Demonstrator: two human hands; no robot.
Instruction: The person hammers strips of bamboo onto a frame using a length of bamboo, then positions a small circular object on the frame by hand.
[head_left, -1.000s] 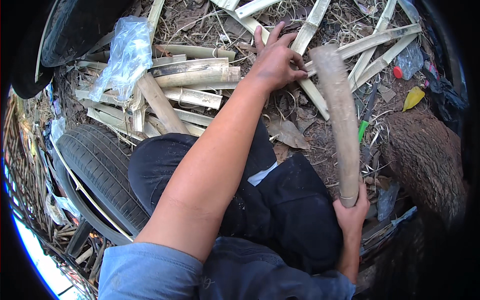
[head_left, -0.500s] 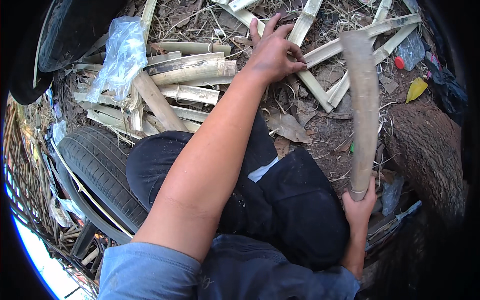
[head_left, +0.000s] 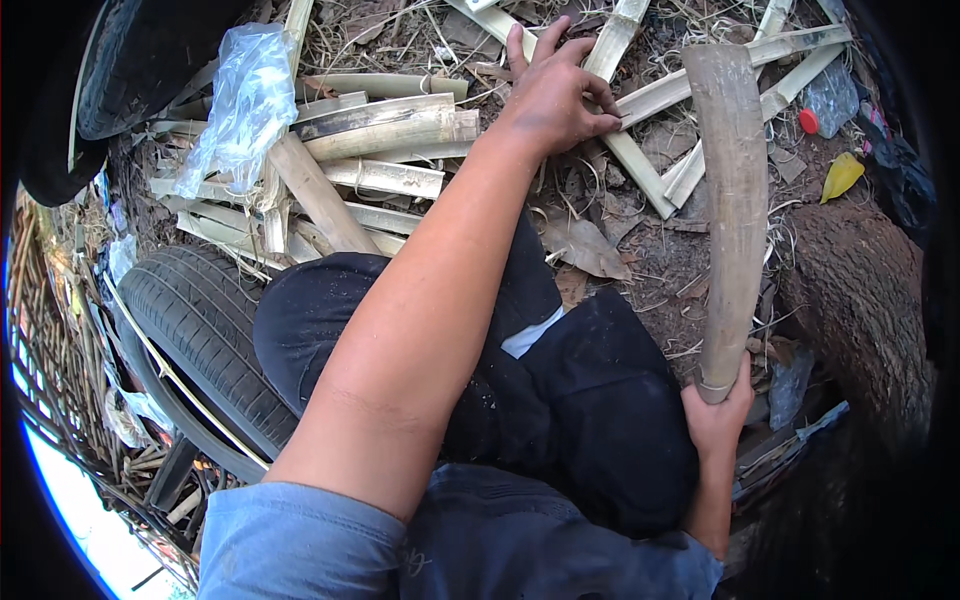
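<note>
My left hand [head_left: 555, 90] reaches far forward, fingers spread, and presses on a split bamboo strip [head_left: 640, 170] lying on the dirt among other pale strips. My right hand [head_left: 715, 415] grips the near end of a long, thick brown bamboo piece [head_left: 732, 200] that points away from me, its far end raised over the strips. My legs in dark trousers [head_left: 560, 400] are folded below my left arm.
A pile of split bamboo slats [head_left: 370, 150] lies at the upper left under a clear plastic bag [head_left: 245, 100]. A worn tyre [head_left: 190, 330] sits at my left. A tree trunk [head_left: 860, 300] stands at the right, with a yellow scrap [head_left: 842, 175] and red cap [head_left: 808, 120] nearby.
The thick bamboo piece in my right hand has swung right and further away. My left hand has stayed on the strips, shifting only slightly.
</note>
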